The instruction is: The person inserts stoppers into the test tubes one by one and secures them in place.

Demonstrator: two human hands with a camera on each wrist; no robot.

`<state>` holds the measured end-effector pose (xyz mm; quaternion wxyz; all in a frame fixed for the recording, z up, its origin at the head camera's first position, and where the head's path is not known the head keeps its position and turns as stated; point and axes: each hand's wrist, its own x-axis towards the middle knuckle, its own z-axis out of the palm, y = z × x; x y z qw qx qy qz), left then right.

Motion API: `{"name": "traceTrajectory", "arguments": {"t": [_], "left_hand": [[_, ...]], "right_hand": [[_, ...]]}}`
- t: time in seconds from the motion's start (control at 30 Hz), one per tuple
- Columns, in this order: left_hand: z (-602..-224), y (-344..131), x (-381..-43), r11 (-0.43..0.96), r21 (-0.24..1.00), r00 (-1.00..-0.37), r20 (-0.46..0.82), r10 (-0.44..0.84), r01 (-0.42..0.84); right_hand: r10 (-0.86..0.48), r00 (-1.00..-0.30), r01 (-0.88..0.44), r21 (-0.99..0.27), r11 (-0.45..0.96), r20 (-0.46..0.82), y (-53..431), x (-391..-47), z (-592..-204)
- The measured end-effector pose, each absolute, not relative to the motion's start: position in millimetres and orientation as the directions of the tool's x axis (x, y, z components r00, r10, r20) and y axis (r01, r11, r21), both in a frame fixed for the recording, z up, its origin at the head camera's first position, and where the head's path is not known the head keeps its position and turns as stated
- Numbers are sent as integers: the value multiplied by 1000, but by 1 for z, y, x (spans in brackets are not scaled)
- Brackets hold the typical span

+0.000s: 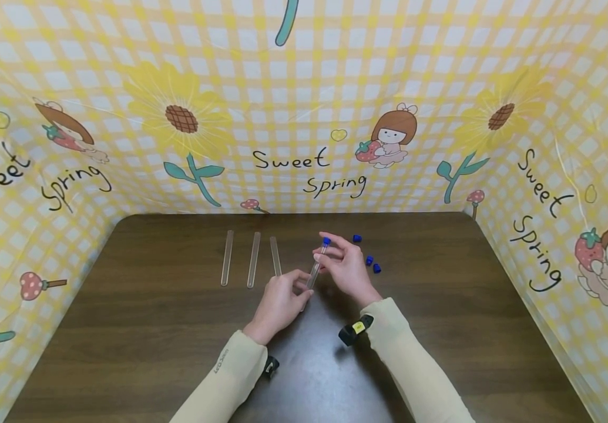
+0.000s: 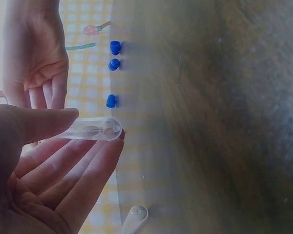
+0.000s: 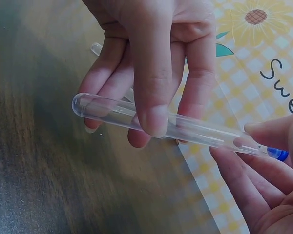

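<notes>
A clear test tube [image 3: 102, 108] with a blue cap [image 1: 326, 241] in its upper end is held slanted between both hands above the table. The left hand [image 1: 279, 299] pinches the tube's lower half, thumb on one side and fingers on the other; the rounded bottom sticks out past them in the right wrist view. Near the capped end, the right hand [image 1: 347, 267] holds the tube between thumb and fingers, its index finger reaching up by the cap.
Three clear test tubes, the left [image 1: 227, 258], middle [image 1: 253, 260] and right [image 1: 275, 255] ones, lie on the dark wooden table [image 1: 140, 329] left of the hands. Three loose blue caps [image 1: 357, 238] lie to the right. A checked yellow cloth [image 1: 293, 106] walls the table's back and sides.
</notes>
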<state>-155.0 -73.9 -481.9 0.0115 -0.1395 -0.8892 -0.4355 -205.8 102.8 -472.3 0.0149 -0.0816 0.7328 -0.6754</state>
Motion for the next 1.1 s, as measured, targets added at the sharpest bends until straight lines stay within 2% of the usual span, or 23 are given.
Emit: {"name": "traceTrajectory", "arguments": {"t": [1.1], "left_hand": [[-482, -73, -155, 595, 758, -959, 148, 241, 266]], "right_hand": [[-125, -991, -46, -998, 35, 41, 102, -206, -470]]}}
